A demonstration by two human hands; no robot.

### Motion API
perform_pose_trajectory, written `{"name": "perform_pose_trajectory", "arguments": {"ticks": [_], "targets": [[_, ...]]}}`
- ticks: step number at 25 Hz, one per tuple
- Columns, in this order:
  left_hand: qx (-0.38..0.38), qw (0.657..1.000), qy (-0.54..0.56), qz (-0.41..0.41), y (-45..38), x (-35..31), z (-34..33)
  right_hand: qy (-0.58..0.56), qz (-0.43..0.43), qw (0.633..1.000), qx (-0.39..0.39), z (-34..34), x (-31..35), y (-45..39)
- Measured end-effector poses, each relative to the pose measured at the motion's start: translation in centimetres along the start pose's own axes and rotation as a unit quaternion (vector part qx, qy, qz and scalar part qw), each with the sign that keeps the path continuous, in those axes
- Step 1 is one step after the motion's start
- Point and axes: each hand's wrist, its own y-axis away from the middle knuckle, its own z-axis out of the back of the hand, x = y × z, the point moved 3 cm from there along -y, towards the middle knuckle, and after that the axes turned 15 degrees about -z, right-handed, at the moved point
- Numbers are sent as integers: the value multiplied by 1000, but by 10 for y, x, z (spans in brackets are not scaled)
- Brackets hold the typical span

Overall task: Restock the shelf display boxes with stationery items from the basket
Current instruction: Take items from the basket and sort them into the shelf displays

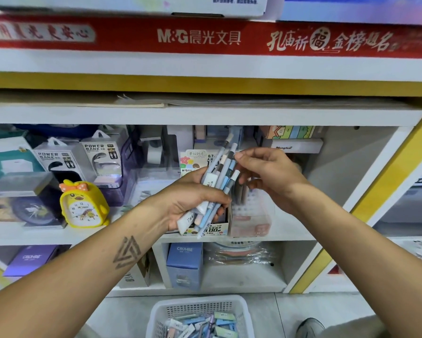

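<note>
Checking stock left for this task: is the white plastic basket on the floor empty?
No, the white perforated plastic basket on the floor holds a heap of small pastel-coloured stationery packs.

- A yellow duck clock [83, 206] stands on the middle shelf, left of centre.
- Two power bank packs [100, 157] stand side by side behind the clock.
- A teal box [12, 159] sits at the far left of that shelf.
- A red banner [205, 36] with M&G lettering runs along the top shelf edge.
- A blue Cruhre box [184, 264] stands upright in the lower compartment, with wrapped flat packs [239, 254] beside it to the right.
- A purple box [31, 259] lies lower left.
- A shoe [310, 328] shows on the floor, lower right.
</note>
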Motion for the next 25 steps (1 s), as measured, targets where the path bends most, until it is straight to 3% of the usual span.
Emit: {"name": "perform_pose_trajectory", "arguments": {"ticks": [11,19,22,25], "targets": [[94,993,-71,26,7,1,1,-110,-43,993,-13,2,1,-17],[43,995,-23,92,8,1,12,-308,6,949,-68,34,4,-27],[22,997,-24,67,5,-6,21,-140,50,977,-154,49,2,-27],[-10,999,-15,42,1,-12,29,16,104,981,-164,48,1,-23]]}}
